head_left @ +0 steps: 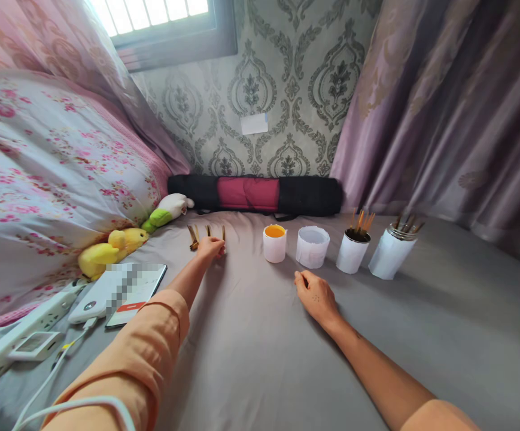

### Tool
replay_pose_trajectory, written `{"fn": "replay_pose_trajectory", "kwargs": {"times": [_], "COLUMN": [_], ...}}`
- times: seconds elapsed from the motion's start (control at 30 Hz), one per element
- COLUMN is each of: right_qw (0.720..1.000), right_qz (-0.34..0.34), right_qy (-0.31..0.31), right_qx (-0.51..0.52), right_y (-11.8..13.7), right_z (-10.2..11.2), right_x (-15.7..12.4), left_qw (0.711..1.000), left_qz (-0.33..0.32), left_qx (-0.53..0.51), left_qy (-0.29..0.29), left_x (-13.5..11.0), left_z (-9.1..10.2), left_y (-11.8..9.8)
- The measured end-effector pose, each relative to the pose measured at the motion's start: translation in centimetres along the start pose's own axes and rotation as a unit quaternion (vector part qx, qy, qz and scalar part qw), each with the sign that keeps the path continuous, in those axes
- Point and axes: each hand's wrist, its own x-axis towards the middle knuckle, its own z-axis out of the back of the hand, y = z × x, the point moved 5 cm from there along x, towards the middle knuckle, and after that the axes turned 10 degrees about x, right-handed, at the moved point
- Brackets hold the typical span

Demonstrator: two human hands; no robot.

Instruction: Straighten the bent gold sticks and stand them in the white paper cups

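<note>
My left hand [210, 246] reaches far forward over the grey sheet [251, 359] and closes around several brown sticks [194, 234] lying there. My right hand [314, 294] rests knuckles-up on the sheet, fingers curled, just in front of a white empty cup [312, 246]. To its left stands a white cup with an orange top [274, 242]. Further right are two white-wrapped containers, one [352, 249] holding orange-tipped sticks and a jar [391, 251] holding darker sticks.
A black and red roll [255, 194] lies against the patterned wall. Yellow [107, 250] and green-white [167, 211] plush toys sit by the floral quilt [39, 179]. A phone [136, 287], power bank [93, 299] and power strip [12, 335] lie at left. Curtains hang at right.
</note>
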Motion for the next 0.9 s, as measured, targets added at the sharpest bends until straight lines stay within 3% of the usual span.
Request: {"fn": "replay_pose_trajectory", "kwargs": {"times": [0.17,0.37,0.7,0.9], "right_qw": [1.0,1.0,1.0,1.0], "right_qz": [0.003,0.004,0.007,0.007], "right_qy": [-0.001,0.003,0.003,0.004], "right_qx": [-0.003,0.001,-0.008,-0.008], "right_y": [0.1,0.1,0.2,0.3], "right_z": [0.0,0.1,0.1,0.1], "right_x": [0.0,0.0,-0.1,-0.1], "left_qw": [0.98,0.94,0.894,0.879], "left_qz": [0.062,0.102,0.113,0.1], "left_qx": [-0.18,-0.315,-0.418,-0.454], "left_qy": [0.056,0.085,0.116,0.105], "left_x": [-0.9,-1.8,-3.4,-4.8], "left_z": [-0.9,-1.8,-3.0,-3.6], "left_y": [-0.3,-0.5,-0.9,-1.2]}}
